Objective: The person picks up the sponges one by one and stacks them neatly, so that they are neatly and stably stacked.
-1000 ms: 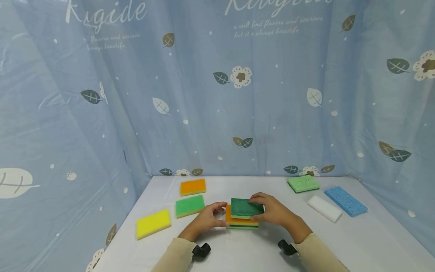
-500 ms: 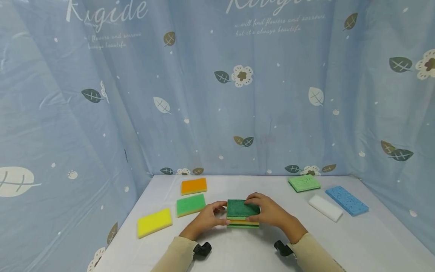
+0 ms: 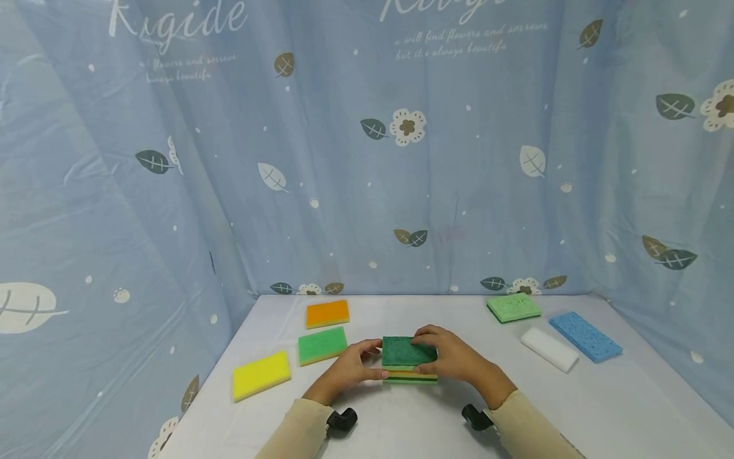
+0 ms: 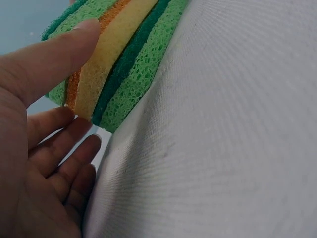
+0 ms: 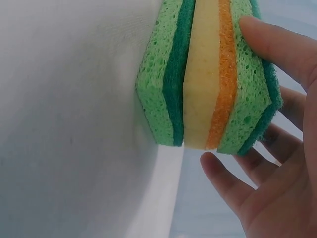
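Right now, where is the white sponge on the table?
In the head view, the white sponge lies on the right side of the table, between the blue sponge and the sponge stack, in front of the light green sponge.

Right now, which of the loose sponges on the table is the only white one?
The white sponge on the right side, lying between the light green sponge and the long blue sponge. Every other loose sponge is coloured.

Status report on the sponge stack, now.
Left hand and right hand flank the sponge stack, fingers straight against it. Three sponges, edges aligned. Nothing in the way.
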Demonstrator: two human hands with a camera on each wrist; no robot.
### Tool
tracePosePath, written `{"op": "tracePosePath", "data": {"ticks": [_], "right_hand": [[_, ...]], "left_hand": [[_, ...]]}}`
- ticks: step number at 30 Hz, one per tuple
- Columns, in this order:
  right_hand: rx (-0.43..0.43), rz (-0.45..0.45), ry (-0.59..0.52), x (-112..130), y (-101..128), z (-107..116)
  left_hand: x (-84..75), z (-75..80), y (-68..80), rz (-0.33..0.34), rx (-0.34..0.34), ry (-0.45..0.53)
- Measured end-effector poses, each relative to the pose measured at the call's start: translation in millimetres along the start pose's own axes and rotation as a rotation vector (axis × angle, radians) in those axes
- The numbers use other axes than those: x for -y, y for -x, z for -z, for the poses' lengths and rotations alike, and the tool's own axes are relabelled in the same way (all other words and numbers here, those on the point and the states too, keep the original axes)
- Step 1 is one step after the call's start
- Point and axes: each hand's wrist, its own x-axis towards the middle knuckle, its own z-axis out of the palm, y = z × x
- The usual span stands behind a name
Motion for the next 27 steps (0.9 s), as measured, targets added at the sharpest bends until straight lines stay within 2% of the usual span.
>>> {"op": "tracePosePath", "data": {"ticks": [10, 27], "right_hand": [[0.041, -0.006, 0.019, -1.9, 0.0, 1.2], [0.043, -0.018, 0.010, -0.3, 2.8, -0.4]], "left_hand": [[0.8, 2.0, -1.0, -0.011, 0.001, -0.029], [-0.2, 0.5, 0.7, 0.003, 0.006, -0.012]]}}
